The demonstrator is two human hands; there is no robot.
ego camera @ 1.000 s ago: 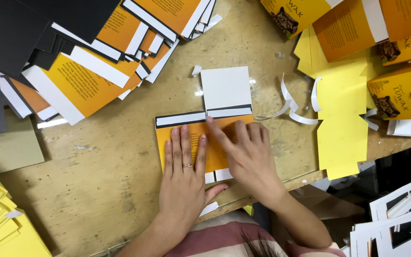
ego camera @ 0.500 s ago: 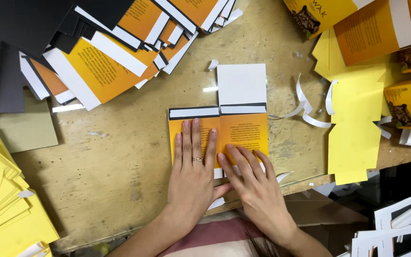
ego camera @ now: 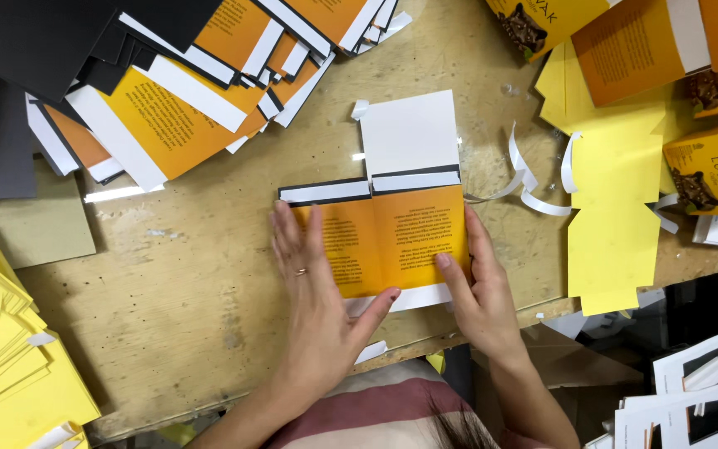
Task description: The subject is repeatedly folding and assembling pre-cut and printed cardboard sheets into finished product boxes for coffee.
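Note:
An orange printed card sheet (ego camera: 392,237) with black and white strips and a white flap lies flat on the wooden table (ego camera: 168,291) in the middle of the head view. My left hand (ego camera: 317,295), a ring on one finger, presses flat on the sheet's left panel, thumb at its lower edge. My right hand (ego camera: 479,287) holds the sheet's right edge, fingers along the side and thumb on the orange face. Both hands touch this sheet only.
A fan of similar orange sheets (ego camera: 193,91) and black card (ego camera: 35,41) lies at the top left. Yellow sheets (ego camera: 2,357) are stacked at the left, a yellow cut-out (ego camera: 612,199) at the right. White paper strips (ego camera: 533,183) curl beside it. Printed white sheets (ego camera: 700,391) sit bottom right.
My right hand slid from the sheet's middle to its right edge. My left hand stayed flat on the left panel. The view shifted slightly.

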